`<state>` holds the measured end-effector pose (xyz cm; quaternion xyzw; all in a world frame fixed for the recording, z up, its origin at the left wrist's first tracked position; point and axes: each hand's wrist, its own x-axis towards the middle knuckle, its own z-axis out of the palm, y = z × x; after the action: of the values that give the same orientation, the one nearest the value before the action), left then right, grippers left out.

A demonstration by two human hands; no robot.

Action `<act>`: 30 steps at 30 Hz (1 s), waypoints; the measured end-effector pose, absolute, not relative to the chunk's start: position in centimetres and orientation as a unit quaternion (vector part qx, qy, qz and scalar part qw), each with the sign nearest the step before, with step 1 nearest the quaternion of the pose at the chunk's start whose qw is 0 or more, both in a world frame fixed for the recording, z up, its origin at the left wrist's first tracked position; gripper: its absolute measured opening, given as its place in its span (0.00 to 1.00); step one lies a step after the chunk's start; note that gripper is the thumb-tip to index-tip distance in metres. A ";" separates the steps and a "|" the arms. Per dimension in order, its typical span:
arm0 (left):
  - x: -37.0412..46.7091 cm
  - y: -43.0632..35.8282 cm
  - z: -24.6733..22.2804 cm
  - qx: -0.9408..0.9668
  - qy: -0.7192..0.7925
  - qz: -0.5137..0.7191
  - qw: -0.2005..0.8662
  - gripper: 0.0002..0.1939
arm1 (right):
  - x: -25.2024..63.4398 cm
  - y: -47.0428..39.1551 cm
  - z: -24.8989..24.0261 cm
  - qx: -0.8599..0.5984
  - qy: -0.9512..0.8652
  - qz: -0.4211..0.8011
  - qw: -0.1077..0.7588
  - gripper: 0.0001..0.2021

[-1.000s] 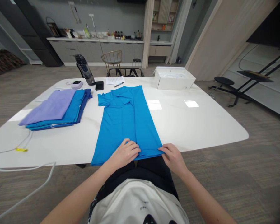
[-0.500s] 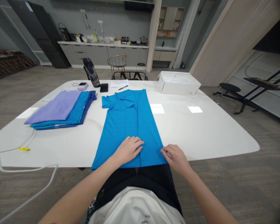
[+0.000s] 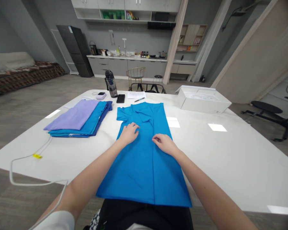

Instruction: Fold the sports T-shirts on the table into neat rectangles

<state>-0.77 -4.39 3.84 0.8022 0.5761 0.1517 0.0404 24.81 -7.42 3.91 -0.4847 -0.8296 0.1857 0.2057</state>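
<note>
A blue short-sleeved shirt [image 3: 139, 172] lies flat in front of me, its hem hanging a little over the near table edge. Its right side is folded inward, leaving a straight lengthwise edge; one sleeve sticks out at the upper left. Resting on the shirt's left part below that sleeve is my left hand [image 3: 129, 133], fingers apart and loosely bent. My right hand [image 3: 165, 144] is over the folded strip, its curled fingertips drawn together at the inner fold edge. Whether they pinch any cloth is hidden.
A stack of folded garments, lilac on top [image 3: 74, 115], lies at the left on the white table [image 3: 220, 156]. Behind stand a water bottle [image 3: 112, 85], a phone [image 3: 120, 98], a paper with a pen [image 3: 139, 100] and a white box [image 3: 201, 102]. A cable [image 3: 33, 184] hangs over the left front edge.
Both hands have moved up the shirt from near the hem to its middle. My right hand has gone from the outer right edge to the inner fold edge. The view has tilted up.
</note>
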 end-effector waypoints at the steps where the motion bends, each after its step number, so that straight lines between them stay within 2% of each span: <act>1: -1.5 -3.3 3.7 0.788 0.595 0.154 0.037 0.15 | 24.0 -6.0 3.8 -0.482 -0.831 0.190 0.202 0.09; 10: -8.0 6.6 2.8 0.609 0.765 0.199 0.068 0.21 | 16.4 7.0 3.6 -0.476 -0.839 0.158 0.212 0.09; 18: -11.4 13.8 2.6 0.635 0.757 0.147 0.042 0.24 | 12.8 16.4 2.6 -0.516 -0.819 0.150 0.200 0.10; 24: -13.2 15.8 1.7 0.673 0.735 0.073 0.031 0.29 | 9.5 21.0 1.6 -0.515 -0.823 0.142 0.192 0.14; 27: -13.5 15.9 1.9 0.672 0.739 0.050 0.013 0.26 | 7.8 23.1 1.4 -0.517 -0.827 0.130 0.177 0.18; 30: -14.1 16.1 2.6 0.657 0.752 0.027 0.041 0.19 | 6.7 25.0 1.2 -0.527 -0.829 0.132 0.133 0.23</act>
<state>-14.07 16.11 2.64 0.6572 0.7521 0.0266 0.0414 6.68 25.03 1.19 -0.5267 -0.8291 0.1323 0.1332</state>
